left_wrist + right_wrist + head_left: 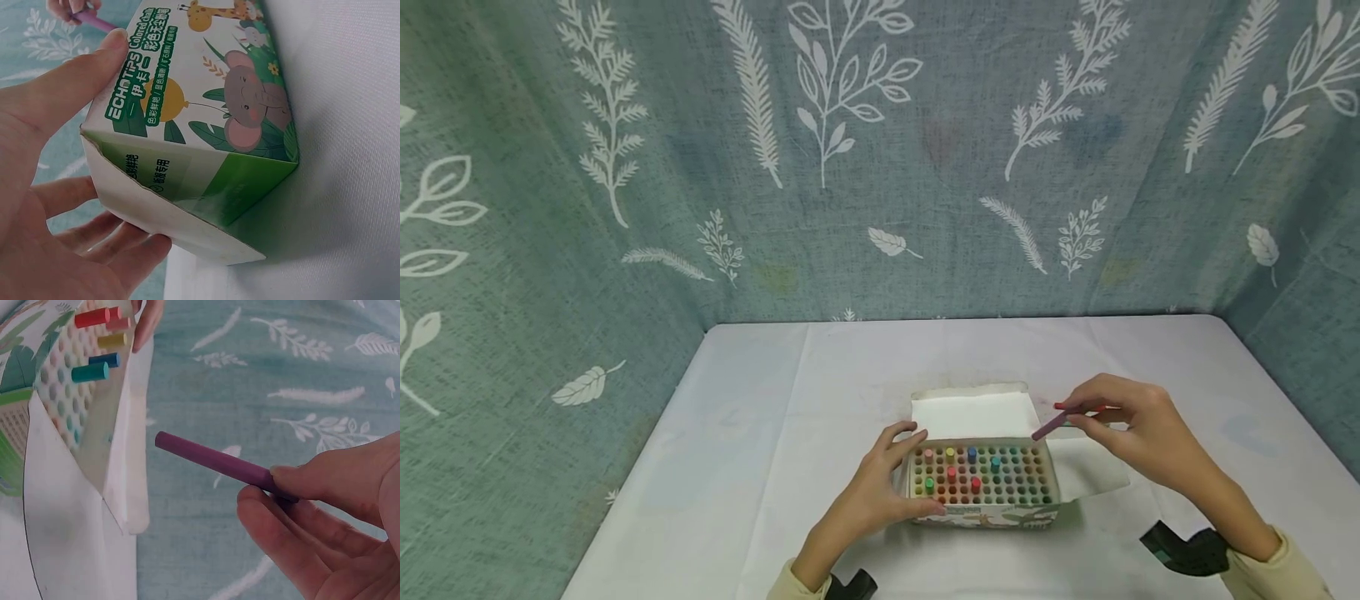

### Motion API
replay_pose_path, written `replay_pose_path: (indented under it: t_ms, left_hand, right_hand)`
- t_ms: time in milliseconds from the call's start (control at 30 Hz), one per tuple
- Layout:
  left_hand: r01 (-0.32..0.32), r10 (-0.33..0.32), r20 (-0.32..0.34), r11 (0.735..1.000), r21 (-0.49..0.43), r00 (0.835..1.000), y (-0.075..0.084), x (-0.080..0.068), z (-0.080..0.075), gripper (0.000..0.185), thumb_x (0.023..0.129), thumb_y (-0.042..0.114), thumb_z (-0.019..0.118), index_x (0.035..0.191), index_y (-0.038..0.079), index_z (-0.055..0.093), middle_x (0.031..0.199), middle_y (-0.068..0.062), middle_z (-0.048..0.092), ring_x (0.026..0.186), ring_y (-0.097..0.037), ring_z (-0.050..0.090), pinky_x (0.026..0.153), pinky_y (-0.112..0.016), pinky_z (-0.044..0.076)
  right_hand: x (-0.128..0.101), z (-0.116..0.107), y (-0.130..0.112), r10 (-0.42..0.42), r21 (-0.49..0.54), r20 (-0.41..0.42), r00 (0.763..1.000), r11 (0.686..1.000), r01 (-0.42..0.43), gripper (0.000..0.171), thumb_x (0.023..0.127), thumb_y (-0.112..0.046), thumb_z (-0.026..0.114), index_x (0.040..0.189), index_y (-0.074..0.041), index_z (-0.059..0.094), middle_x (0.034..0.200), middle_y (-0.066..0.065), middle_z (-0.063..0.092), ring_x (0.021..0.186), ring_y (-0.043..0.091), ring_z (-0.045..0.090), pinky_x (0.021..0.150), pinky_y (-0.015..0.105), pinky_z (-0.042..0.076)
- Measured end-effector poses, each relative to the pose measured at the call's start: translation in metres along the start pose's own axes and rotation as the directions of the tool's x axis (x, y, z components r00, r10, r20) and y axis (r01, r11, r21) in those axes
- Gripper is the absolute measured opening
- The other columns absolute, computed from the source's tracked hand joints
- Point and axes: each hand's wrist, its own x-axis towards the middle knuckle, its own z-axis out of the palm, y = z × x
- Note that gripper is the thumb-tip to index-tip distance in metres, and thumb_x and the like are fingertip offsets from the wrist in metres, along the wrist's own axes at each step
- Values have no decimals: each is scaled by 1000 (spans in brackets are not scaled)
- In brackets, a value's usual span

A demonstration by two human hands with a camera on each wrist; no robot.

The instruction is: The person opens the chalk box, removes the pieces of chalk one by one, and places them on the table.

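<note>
A printed box of colored chalk (985,518) stands open on the table, its holed insert (1015,492) facing up. Several sticks stick up from the holes, among them a blue one (972,455), a green one (929,485) and a teal one (90,372). My left hand (880,483) holds the box by its left end, with the thumb at the front top edge and fingers behind a loose side flap (162,212). Between thumb and fingers, my right hand (1138,425) pinches a purple chalk stick (212,459). Its free end points at the box's back right corner.
The lid (973,415) is folded back behind the box, and another flap (1086,468) spreads out on the right. A white cloth covers the table (820,375). Leaf-patterned green curtain (925,242) hangs around the back and sides.
</note>
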Motion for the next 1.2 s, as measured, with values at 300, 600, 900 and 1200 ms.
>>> replay_pose_path:
  t_ms: [300,600,900,1200]
  left_hand:
    - [1,-1,5,1000,-12,1000,0,0,0,93,68,45,83,143,8,42,147,-10,30,128,-34,40,96,-51,46]
    - [-6,7,3,1000,-19,1000,-1,-1,0,93,69,45,83,144,9,41,147,-10,29,128,-33,40,96,-50,46]
    - [-8,8,6,1000,-11,1000,-3,-1,1,92,69,44,83,144,10,41,147,-9,29,128,-33,40,96,-51,46]
    - [-13,13,-13,1000,-3,1000,-3,-1,1,92,68,44,83,143,10,42,147,-9,30,128,-32,41,95,-53,46]
  right_hand:
    - [-6,-10,5,99,-42,-34,994,994,-101,31,71,13,75,92,-9,70,86,0,66,74,7,64,63,14,55]
    - [-14,-17,14,230,-13,-37,972,973,-231,26,75,8,75,93,-10,70,87,3,66,76,7,65,65,15,55]
    - [-23,-22,28,367,2,-13,930,930,-367,14,82,-4,73,96,-6,69,88,7,67,76,7,66,64,19,57]
    - [-30,-19,40,462,18,-7,887,887,-462,19,85,-12,72,100,-1,68,93,12,66,76,8,68,64,21,57]
